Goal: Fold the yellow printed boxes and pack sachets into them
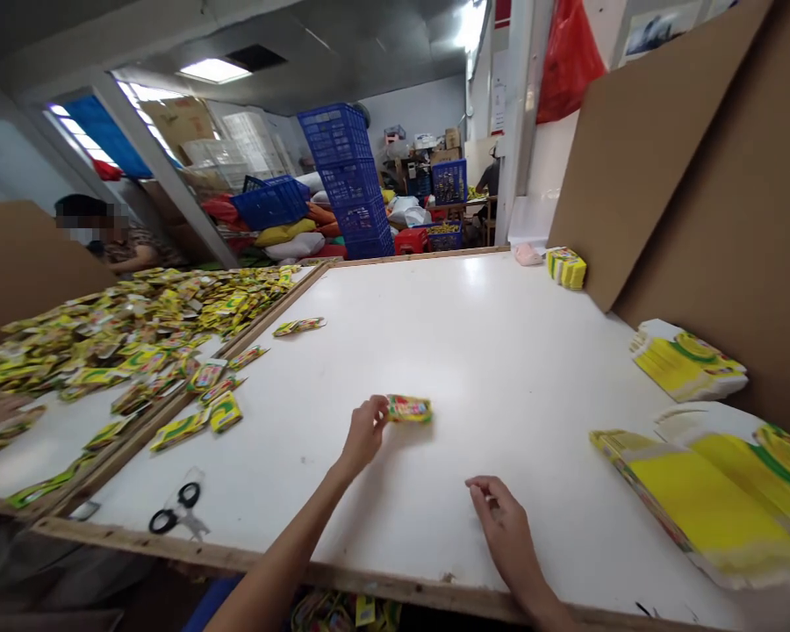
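"Where's the small yellow, red and green printed packet?"

"Near the middle of the white tabletop. The bare left hand, at its eight o'clock, pinches its near end between closed fingertips. I can't tell whether it touches the surface."

"And the bare right hand?"

"At the packet's five o'clock, apart from it. Fingers loosely curled, apparently empty; I can't tell whether thumb and fingertip meet."

"What's around?"

"Black-handled scissors at eight o'clock, flat yellow printed card pieces at four."

"Which step is this?"

"Handling a single packet, I'd judge. Any move from here calls for a steady, light pinch that won't crease it."
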`<move>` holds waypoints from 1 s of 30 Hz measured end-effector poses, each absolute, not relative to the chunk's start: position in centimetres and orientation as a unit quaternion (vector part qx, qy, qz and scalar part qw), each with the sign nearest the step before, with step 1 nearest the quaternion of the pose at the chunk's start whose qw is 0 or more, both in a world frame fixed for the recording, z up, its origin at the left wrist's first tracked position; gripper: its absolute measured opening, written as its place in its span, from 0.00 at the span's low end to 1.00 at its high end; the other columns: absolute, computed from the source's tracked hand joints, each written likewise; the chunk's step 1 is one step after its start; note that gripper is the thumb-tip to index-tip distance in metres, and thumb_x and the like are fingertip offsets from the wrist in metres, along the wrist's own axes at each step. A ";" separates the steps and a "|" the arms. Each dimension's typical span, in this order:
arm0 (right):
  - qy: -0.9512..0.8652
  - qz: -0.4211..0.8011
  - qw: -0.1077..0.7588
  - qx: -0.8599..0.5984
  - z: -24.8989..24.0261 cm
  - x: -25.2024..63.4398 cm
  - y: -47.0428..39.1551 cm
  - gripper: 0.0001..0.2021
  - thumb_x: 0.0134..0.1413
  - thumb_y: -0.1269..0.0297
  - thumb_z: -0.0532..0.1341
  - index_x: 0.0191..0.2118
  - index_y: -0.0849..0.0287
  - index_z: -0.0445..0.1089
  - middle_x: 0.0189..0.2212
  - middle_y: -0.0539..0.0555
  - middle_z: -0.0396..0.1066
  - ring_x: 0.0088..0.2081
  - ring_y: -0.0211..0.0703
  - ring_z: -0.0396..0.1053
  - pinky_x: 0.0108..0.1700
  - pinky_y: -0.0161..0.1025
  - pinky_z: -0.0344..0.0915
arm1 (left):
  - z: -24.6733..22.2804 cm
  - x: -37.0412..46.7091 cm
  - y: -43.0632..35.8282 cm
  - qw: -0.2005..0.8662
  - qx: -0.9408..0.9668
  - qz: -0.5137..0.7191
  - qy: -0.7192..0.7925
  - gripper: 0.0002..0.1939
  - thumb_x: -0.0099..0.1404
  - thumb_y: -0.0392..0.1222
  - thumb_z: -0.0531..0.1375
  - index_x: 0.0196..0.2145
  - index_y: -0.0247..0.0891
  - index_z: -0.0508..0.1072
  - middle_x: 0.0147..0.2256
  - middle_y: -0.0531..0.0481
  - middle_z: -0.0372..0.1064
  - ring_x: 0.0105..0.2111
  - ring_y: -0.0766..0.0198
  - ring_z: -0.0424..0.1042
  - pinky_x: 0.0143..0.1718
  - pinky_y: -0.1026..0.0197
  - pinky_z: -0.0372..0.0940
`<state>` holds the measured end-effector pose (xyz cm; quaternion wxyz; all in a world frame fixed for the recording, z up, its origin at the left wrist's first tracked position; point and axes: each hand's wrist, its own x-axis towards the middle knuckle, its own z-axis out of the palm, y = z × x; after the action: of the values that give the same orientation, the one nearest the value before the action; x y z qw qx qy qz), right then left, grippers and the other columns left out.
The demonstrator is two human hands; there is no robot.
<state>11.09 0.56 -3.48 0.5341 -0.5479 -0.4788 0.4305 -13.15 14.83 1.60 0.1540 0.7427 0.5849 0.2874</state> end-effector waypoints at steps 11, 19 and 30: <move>-0.470 0.522 0.547 -0.456 -3.3 10.4 -0.4 0.14 0.58 0.54 0.57 0.45 0.53 0.56 0.35 0.53 0.76 0.34 0.45 0.75 0.36 0.41 0.72 | 2.3 -6.6 2.1 0.327 0.753 0.348 0.453 0.07 0.64 0.38 0.57 0.40 0.42 0.72 0.44 0.43 0.71 0.49 0.53 0.67 0.50 0.51 0.61; -0.513 0.473 0.536 -0.475 -2.4 12.7 -2.2 0.13 0.58 0.53 0.58 0.42 0.56 0.67 0.35 0.54 0.76 0.36 0.47 0.74 0.39 0.40 0.70 | -0.8 -2.5 -0.9 0.460 0.623 0.411 0.481 0.13 0.64 0.44 0.59 0.46 0.40 0.67 0.39 0.46 0.73 0.36 0.59 0.74 0.38 0.58 0.69; -0.560 0.378 0.534 -0.508 -2.1 16.3 -2.2 0.13 0.58 0.54 0.58 0.40 0.56 0.75 0.35 0.54 0.75 0.37 0.47 0.72 0.42 0.41 0.68 | -0.6 0.3 -0.1 0.569 0.560 0.426 0.425 0.10 0.58 0.43 0.64 0.37 0.38 0.73 0.31 0.49 0.75 0.32 0.60 0.74 0.35 0.60 0.68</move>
<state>16.30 -2.16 -2.10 0.5342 -0.5076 -0.5601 0.3784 0.30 -0.08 -0.59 0.5694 0.5601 0.4250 0.4260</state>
